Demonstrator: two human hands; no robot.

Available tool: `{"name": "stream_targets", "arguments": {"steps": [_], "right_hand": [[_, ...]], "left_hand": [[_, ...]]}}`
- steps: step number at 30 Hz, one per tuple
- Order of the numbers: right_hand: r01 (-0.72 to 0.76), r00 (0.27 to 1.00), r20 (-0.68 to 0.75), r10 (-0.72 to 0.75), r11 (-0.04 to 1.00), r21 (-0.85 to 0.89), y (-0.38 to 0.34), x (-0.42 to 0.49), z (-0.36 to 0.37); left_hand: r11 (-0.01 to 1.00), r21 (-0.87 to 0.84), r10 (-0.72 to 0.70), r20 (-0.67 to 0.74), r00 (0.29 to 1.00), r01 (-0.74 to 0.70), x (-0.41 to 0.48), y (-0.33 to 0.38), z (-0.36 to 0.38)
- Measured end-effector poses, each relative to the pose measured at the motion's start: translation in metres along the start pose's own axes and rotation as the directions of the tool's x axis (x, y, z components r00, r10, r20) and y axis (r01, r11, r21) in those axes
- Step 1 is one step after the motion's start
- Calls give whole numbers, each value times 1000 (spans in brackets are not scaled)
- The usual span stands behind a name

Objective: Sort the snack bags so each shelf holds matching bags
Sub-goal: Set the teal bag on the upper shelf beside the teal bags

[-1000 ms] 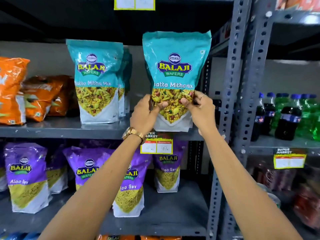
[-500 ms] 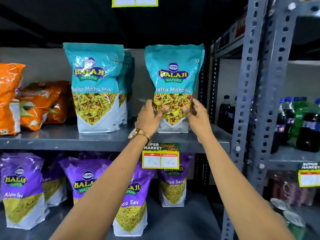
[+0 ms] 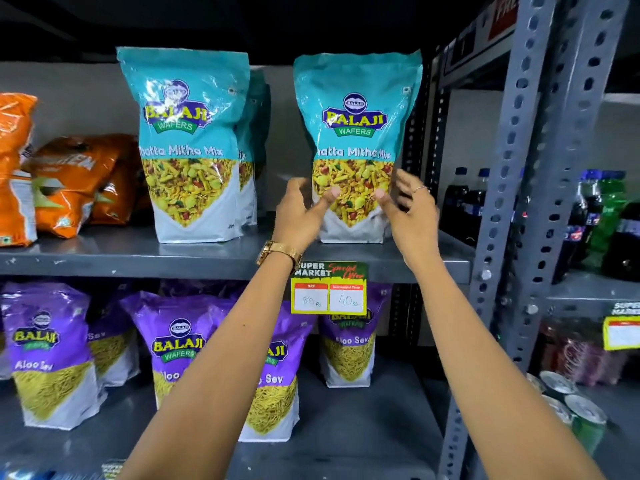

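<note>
A teal Khatta Mitha Mix bag (image 3: 356,109) stands upright on the right part of the grey upper shelf (image 3: 207,261). My left hand (image 3: 299,216) and my right hand (image 3: 408,211) are on either side of its lower half, fingers spread, thumbs near its front; neither hand grips it. More teal bags (image 3: 188,143) stand in a row to the left on the same shelf. Orange snack bags (image 3: 72,183) lie at the shelf's left end. Purple Aloo Sev bags (image 3: 176,348) fill the lower shelf.
A yellow price tag (image 3: 329,294) hangs from the upper shelf's front edge. Grey perforated uprights (image 3: 502,202) bound the rack on the right. Beyond them stand dark and green soft-drink bottles (image 3: 602,216), with cans (image 3: 571,407) below.
The teal bag came down from the air and now stands on the upper shelf. Both hands have loosened and opened off it.
</note>
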State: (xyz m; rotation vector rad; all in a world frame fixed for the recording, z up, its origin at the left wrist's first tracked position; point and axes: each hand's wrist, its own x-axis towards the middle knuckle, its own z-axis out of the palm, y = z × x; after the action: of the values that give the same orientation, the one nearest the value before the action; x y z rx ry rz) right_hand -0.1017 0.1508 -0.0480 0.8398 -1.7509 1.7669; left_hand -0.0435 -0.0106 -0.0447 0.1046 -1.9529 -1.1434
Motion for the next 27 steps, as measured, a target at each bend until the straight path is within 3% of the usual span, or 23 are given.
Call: {"name": "stream_targets", "arguments": {"steps": [5, 8, 11, 14, 18, 22, 24, 27], "right_hand": [[137, 962, -243, -126, 990, 29, -17, -51, -6], [222, 894, -408, -184, 974, 48, -8, -99, -5], [198, 893, -429, -136, 975, 101, 13, -147, 3], [17, 952, -304, 30, 988, 152, 48, -190, 18], [-292, 956, -3, 293, 952, 89, 100, -230, 45], [-635, 727, 290, 622, 770, -60, 141, -256, 78], [-667, 654, 366, 663, 733, -135, 153, -262, 90], [-691, 629, 407, 662, 716, -97, 162, -269, 101]], "left_hand": [[967, -213, 84, -248, 965, -139, -28, 9, -24], [957, -167, 169, -339, 925, -236, -73, -1, -34], [962, -90, 186, -469, 863, -257, -125, -25, -32], [983, -25, 136, -553, 822, -180, -166, -67, -29], [992, -63, -123, -519, 846, 106, -207, -134, -29], [821, -282, -565, -275, 778, 497, -230, -187, -36], [763, -234, -639, -138, 756, 602, -231, -203, -39], [774, -117, -632, -78, 771, 623, -230, -215, -43]]}}
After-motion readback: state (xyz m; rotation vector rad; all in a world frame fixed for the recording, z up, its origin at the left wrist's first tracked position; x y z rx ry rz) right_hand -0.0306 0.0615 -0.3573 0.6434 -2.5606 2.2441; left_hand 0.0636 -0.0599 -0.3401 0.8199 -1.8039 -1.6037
